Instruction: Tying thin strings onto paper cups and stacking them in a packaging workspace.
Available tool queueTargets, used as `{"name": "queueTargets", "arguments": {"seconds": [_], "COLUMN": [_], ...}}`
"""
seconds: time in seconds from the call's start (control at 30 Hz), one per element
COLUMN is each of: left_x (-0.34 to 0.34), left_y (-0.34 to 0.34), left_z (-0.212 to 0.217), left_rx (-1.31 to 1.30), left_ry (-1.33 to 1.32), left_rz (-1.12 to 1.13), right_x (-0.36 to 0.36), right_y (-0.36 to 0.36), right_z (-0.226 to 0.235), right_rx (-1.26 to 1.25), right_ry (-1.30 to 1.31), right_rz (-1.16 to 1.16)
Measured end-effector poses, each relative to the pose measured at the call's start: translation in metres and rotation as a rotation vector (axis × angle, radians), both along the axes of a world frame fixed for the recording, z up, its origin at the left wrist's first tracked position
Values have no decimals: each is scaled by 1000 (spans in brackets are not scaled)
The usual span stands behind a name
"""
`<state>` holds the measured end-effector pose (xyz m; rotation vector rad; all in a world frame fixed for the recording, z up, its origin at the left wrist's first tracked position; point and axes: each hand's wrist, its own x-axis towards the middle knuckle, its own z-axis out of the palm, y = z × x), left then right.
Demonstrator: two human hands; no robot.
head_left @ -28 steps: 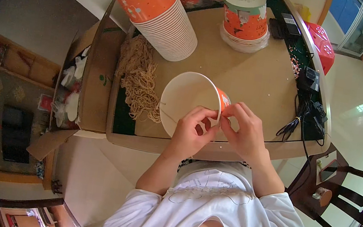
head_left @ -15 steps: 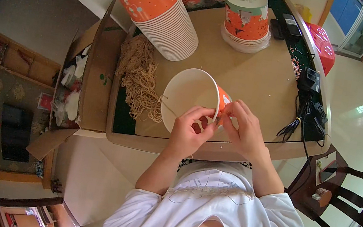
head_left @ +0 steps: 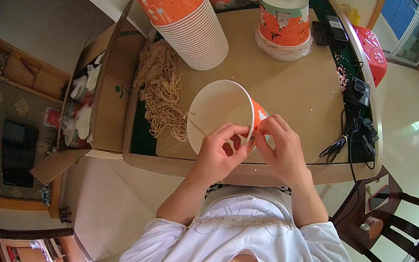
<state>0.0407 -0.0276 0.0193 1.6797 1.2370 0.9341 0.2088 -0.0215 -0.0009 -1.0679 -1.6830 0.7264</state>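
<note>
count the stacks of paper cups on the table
2 fully visible: a tilted stack at the far left and an upright one beyond it; more at the top edge are cut off.

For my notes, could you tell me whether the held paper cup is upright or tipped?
Tipped: the paper cup lies sideways, white inside facing the camera.

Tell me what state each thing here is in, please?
Paper cup: tipped on its side, mouth toward the person, a string across it.
Left hand: fingers pinching at the cup's rim.
Right hand: fingers gripping the cup's wall.
Cup stack: lying tilted.
Second stack: upright.
Cardboard box: open.
</note>
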Motion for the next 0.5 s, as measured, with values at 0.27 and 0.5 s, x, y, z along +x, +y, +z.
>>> {"name": "queueTargets", "arguments": {"seconds": [0.27, 0.5], "left_x": [-1, 3], "left_y": [0, 6], "left_z": [-4, -5], "left_rx": [-14, 99], "left_ry": [-21, 86], "left_rz": [-28, -5], "right_x": [3, -2], "right_y": [-1, -2], "right_z": [0, -3], "right_rx": [-22, 31], "right_ry": [-55, -33], "right_rz": [39, 3]}}
